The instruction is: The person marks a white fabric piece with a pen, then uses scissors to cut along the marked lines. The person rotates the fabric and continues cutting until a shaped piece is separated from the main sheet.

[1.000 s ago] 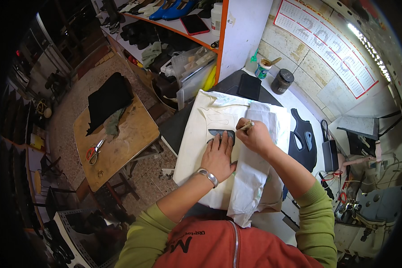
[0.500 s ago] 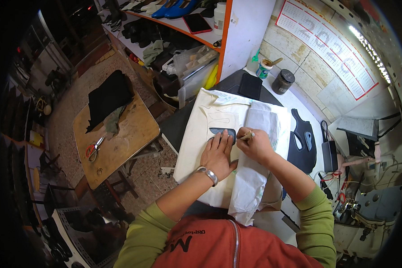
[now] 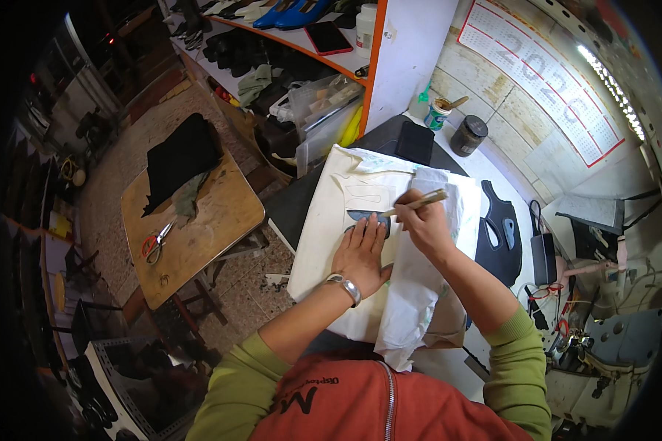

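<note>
My left hand lies flat, fingers spread, on a small dark blue-grey cut piece and presses it onto a cream-white sheet. Between the closed fingers of my right hand is a slim tan pen, tilted, its tip at the right edge of that piece. Just beyond the piece, thin outlines of a shape are drawn on the sheet. A crumpled white cloth-like wrapping runs under my right wrist.
Right of the sheet lie black cut pieces. A dark jar, an open tin and a black flat case stand behind. Orange-handled scissors and black material rest on a wooden table at left.
My right hand has turned and opened its posture, so the pen now slants up to the right, its tip showing beside the piece. My left hand stays in place.
</note>
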The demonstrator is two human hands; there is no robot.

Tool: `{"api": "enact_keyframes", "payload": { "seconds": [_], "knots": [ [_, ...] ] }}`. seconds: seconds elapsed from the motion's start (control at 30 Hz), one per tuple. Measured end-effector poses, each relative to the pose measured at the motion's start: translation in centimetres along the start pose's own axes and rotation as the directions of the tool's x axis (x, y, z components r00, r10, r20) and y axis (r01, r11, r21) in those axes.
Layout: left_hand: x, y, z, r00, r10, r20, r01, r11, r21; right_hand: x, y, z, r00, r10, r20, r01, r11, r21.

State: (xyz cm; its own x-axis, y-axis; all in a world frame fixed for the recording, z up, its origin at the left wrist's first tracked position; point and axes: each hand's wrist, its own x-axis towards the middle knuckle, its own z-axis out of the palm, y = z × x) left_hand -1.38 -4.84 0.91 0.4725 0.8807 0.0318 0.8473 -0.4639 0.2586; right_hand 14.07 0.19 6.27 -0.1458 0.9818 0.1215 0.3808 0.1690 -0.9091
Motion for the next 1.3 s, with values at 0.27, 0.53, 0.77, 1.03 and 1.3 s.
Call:
{"api": "enact_keyframes", "payload": {
  "seconds": [0.27,0.53,0.77,1.03,1.3],
  "knots": [
    [-0.1,0.2,-0.4,1.0,0.004,0.026,-0.005,0.999,0.046,2.9,-0.2,3.2,0.962,0.058,0.268,-0.007,0.983,-0.185],
    [0.1,0.3,-1.3,0.986,-0.024,0.162,0.017,0.999,0.043,4.0,0.8,4.3,0.964,-0.067,0.257,0.177,0.884,-0.432],
    [0.2,0.1,-0.8,0.99,-0.022,0.136,0.018,0.999,0.026,4.4,0.9,5.0,0.956,-0.141,0.259,0.241,0.877,-0.415],
    [0.2,0.1,-1.0,0.993,-0.011,0.114,0.009,1.0,0.015,4.8,1.7,5.3,0.941,-0.199,0.273,0.296,0.875,-0.383],
    [0.2,0.2,-1.1,0.991,-0.015,0.13,0.013,1.0,0.015,4.6,1.4,5.2,0.953,-0.148,0.264,0.26,0.847,-0.463]
  ]
}}
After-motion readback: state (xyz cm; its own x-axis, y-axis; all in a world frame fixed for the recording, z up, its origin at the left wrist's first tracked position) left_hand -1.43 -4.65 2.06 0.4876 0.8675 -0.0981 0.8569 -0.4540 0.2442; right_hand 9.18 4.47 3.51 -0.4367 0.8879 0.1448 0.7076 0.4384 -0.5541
